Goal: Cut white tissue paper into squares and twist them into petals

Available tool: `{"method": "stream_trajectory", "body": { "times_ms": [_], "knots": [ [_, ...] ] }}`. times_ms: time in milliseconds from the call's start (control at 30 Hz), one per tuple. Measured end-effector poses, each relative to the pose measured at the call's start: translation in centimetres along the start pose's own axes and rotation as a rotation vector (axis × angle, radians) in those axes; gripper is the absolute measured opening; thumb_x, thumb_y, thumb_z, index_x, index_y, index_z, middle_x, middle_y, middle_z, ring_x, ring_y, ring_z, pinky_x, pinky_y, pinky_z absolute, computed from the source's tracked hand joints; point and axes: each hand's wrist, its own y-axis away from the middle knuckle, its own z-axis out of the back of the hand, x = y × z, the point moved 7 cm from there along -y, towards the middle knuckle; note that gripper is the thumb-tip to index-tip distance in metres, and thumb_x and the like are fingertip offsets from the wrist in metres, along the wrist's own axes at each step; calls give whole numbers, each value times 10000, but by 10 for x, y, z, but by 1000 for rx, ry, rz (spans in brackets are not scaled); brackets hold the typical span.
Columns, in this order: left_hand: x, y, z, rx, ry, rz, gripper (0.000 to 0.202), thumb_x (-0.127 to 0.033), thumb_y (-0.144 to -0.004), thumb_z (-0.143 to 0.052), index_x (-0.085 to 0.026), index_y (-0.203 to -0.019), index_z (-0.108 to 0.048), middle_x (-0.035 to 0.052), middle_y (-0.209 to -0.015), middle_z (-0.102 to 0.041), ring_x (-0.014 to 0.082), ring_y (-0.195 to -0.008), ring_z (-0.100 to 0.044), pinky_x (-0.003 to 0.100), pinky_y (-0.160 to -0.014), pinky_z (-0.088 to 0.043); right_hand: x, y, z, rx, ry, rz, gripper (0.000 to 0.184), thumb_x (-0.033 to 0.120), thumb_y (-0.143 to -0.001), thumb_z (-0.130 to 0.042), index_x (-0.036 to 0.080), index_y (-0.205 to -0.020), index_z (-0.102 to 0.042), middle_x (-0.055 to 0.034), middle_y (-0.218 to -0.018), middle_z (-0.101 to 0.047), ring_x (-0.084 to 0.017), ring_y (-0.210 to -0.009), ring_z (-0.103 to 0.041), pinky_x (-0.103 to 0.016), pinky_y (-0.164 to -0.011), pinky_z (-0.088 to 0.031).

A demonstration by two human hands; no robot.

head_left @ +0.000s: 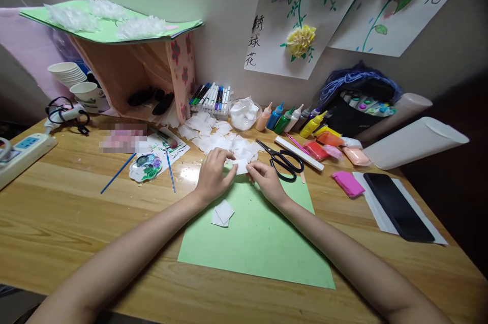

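Both my hands meet at the far edge of a green paper sheet (259, 237) on the wooden table. My left hand (213, 174) and my right hand (267, 179) are closed in a pinch on the same small white paper square (241, 165), one at each side. A heap of similar white paper squares (217, 136) lies just behind them. Two more white squares (223, 212) rest on the green sheet under my left wrist. Black-handled scissors (284, 161) lie right of my right hand.
Paint bottles (290, 118), a marker set (211, 97), a bowl of white paper (244, 113), clay packets (337, 153), a pink block (347, 183) and a phone (398, 207) sit to the right and back. A palette (145, 166), brushes and a power strip (23, 153) lie left.
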Motion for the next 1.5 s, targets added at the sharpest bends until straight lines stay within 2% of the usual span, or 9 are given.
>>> {"method": "stream_trajectory", "body": {
  "times_ms": [133,333,600,767,967,1100,1400,1500],
  "knots": [
    [-8,3,-4,45,-72,-88,131,-314,-855,-530,-212,-855,-612,36,-873,-618,191,-861,-542,328,-766,-370,1,0,0,17,31,29,322,397,-860,-508,173,-637,-569,6,-608,-484,-135,-600,-456,-266,-592,-363],
    [-6,4,-8,60,-90,-103,158,-343,-831,-562,-207,-799,-636,26,-801,-666,181,-794,-580,329,-743,-369,3,1,-4,67,12,57,381,372,-885,-465,171,-572,-546,3,-610,-498,-130,-615,-478,-265,-618,-372],
    [-4,3,-5,17,-65,-85,118,-268,-798,-596,-195,-728,-658,7,-730,-669,155,-730,-593,305,-702,-383,3,2,-6,90,23,66,218,305,-832,-551,152,-727,-665,-35,-747,-593,-141,-702,-536,-269,-644,-400],
    [-5,3,-4,3,-55,-100,107,-242,-791,-602,-189,-720,-660,5,-721,-666,148,-723,-592,296,-688,-392,0,2,-6,88,5,50,196,295,-797,-585,152,-849,-710,-55,-798,-625,-152,-723,-564,-281,-653,-423],
    [-5,3,-4,-17,-53,-119,100,-231,-786,-606,-184,-714,-659,4,-710,-662,144,-707,-588,287,-673,-392,-1,1,-6,84,8,49,205,310,-785,-599,155,-844,-718,-50,-773,-628,-143,-680,-550,-278,-618,-418],
    [-6,4,-4,-20,-59,-126,118,-237,-789,-601,-179,-696,-646,7,-698,-657,144,-693,-580,284,-663,-387,-2,1,-5,72,-13,55,179,288,-781,-601,151,-823,-709,-55,-788,-632,-152,-722,-561,-285,-652,-426],
    [3,0,-10,83,137,-30,128,-224,-815,-577,-171,-711,-630,1,-679,-638,132,-671,-559,268,-662,-404,1,0,-5,63,-36,40,200,334,-793,-593,152,-748,-662,-12,-669,-566,-116,-610,-478,-252,-560,-357],
    [2,-1,-12,122,194,-38,153,-255,-836,-561,-173,-744,-652,12,-704,-650,134,-680,-567,274,-681,-417,-1,1,-3,35,-52,21,216,357,-783,-609,152,-740,-659,-12,-668,-568,-113,-595,-473,-253,-551,-349]
  ]
}}
